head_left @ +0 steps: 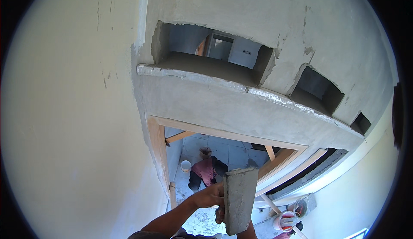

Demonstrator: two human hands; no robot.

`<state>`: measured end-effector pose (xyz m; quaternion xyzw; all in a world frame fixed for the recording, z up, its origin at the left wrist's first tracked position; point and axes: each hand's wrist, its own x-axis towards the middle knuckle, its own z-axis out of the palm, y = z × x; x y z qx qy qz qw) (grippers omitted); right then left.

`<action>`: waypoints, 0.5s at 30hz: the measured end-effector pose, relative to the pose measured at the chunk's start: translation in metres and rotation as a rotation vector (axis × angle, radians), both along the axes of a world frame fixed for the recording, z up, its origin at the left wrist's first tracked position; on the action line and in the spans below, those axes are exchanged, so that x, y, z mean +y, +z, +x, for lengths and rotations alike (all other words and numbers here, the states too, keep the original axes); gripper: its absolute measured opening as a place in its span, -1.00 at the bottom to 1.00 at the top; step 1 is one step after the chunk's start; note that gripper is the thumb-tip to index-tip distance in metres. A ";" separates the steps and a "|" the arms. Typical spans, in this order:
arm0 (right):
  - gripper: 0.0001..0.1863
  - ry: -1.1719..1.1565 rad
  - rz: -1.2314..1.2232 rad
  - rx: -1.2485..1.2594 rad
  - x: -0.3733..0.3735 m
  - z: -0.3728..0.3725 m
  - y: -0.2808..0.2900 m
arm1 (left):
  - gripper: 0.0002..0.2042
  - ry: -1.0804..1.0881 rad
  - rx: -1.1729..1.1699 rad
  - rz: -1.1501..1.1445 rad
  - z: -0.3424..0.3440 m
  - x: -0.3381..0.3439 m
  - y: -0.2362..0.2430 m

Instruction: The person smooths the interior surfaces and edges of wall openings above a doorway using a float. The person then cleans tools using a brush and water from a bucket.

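Note:
A flat rectangular plastering float (241, 200), its face coated with grey mortar, is held upright in front of me at the lower middle. My left hand (209, 197) reaches in from the lower left and is closed at the float's left edge; some of its fingers pass behind it. Lower down, curled fingers of my right hand (220, 215) show beside the same edge. The float hides the rest of that hand, and its forearm comes out below. Beyond the float stands a grey plastered wall (206, 97).
Three recesses open in the wall above a rough, whitish ledge (193, 77). Below is a wooden door frame (232, 131). Through it, a person in a pink top (203, 170) crouches on the tiled floor near a white bucket (185, 166). At lower right are more buckets (285, 221) and another person, partly visible.

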<state>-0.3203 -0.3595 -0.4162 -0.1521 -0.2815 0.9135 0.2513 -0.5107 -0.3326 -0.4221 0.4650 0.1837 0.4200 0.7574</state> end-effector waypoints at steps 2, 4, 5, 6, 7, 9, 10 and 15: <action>-0.67 -0.110 0.076 -0.088 0.012 -0.006 0.035 | -0.34 0.060 -0.017 0.090 -0.007 -0.001 0.003; -0.62 -0.111 0.117 -0.057 0.018 0.009 0.005 | -0.39 0.100 -0.040 0.184 -0.010 0.001 0.005; -0.58 -0.122 0.138 -0.043 0.020 0.013 -0.003 | -0.47 0.140 -0.081 0.277 -0.013 0.003 0.003; -0.54 -0.136 0.159 -0.031 0.024 0.017 -0.010 | -0.55 0.177 -0.126 0.368 -0.017 0.004 0.001; -0.49 -0.153 0.180 -0.018 0.028 0.015 -0.014 | -0.67 0.179 -0.163 0.321 -0.021 0.004 -0.015; -0.40 -0.187 0.226 0.004 0.035 0.011 -0.016 | -0.63 0.165 -0.222 0.290 -0.023 -0.001 -0.026; -0.35 -0.191 0.250 0.017 0.037 0.010 -0.016 | -0.58 0.208 -0.266 0.255 -0.027 -0.002 -0.028; -0.56 -0.374 0.950 -0.272 0.047 -0.004 0.166 | -0.35 0.160 -0.060 0.138 -0.039 -0.006 -0.026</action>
